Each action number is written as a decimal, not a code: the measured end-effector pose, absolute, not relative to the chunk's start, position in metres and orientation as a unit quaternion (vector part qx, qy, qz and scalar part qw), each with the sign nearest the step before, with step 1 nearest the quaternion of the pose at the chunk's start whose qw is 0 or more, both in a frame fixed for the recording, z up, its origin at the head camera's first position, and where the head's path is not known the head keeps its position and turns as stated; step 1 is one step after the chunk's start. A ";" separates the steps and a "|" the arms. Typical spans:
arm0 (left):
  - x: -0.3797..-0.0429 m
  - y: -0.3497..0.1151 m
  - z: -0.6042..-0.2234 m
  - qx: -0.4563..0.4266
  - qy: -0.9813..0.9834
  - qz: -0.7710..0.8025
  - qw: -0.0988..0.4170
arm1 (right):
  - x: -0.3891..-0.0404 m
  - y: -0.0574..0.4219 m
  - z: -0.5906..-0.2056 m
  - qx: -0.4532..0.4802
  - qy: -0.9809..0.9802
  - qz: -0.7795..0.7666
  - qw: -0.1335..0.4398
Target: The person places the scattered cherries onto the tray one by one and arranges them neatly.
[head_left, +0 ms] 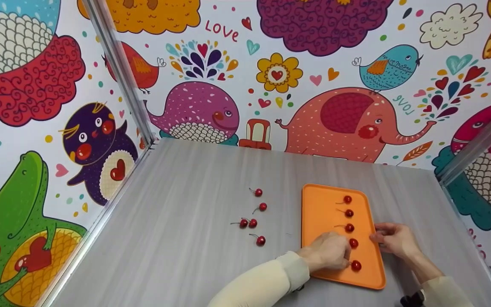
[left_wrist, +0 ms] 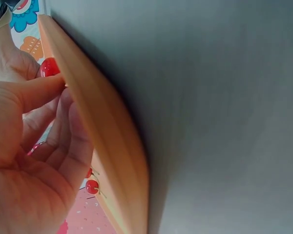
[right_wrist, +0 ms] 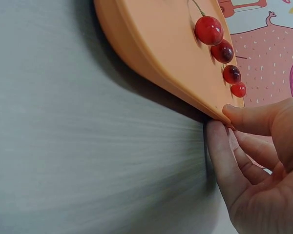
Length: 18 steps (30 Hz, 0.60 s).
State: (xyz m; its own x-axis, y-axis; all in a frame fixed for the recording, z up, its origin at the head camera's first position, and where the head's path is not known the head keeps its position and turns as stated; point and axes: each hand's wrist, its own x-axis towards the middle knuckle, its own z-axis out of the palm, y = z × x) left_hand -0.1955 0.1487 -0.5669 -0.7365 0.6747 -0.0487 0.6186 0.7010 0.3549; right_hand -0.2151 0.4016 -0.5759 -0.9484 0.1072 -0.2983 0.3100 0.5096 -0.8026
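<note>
My left hand (head_left: 328, 251) reaches over the left rim of the orange tray (head_left: 318, 204). In the head view its fingertips pinch the stem of the red cherry (head_left: 356, 265) closest to me. That cherry (left_wrist: 50, 67) shows beside the fingertips in the left wrist view, with the left hand (left_wrist: 34, 141) partly behind the tray wall (left_wrist: 95, 97). Along the tray's right side, my right hand (head_left: 399, 242) pinches the rim. Its thumb lies on the rim in the right wrist view, a finger against the outside. More cherries (head_left: 349, 227) lie in a column on the tray, stems to the left.
Left of the tray, several cherries (head_left: 261, 240) with stems lie on the grey table (head_left: 177, 213). Two of them (head_left: 247, 223) sit close together. Printed panels with cartoon animals (head_left: 339, 123) and metal posts (head_left: 119, 72) border the table.
</note>
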 end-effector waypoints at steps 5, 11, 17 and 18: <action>-0.196 0.147 -0.566 0.351 0.915 0.173 0.096 | -0.215 0.401 -0.576 0.127 0.864 -0.475 0.107; -0.197 0.143 -0.566 0.356 0.911 0.184 0.094 | -0.215 0.401 -0.574 0.126 0.865 -0.472 0.110; -0.199 0.135 -0.568 0.361 0.907 0.200 0.088 | -0.216 0.401 -0.574 0.132 0.864 -0.472 0.116; -0.199 0.132 -0.568 0.359 0.907 0.204 0.085 | -0.216 0.401 -0.574 0.132 0.864 -0.472 0.117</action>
State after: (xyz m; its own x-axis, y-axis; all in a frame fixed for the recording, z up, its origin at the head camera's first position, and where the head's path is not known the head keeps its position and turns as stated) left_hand -0.1993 0.1324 -0.5679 -0.7270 0.6866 -0.0081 0.6170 0.6584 0.4311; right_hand -0.2165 0.4012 -0.5742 -0.9377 0.1171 -0.3272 0.3386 0.5203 -0.7840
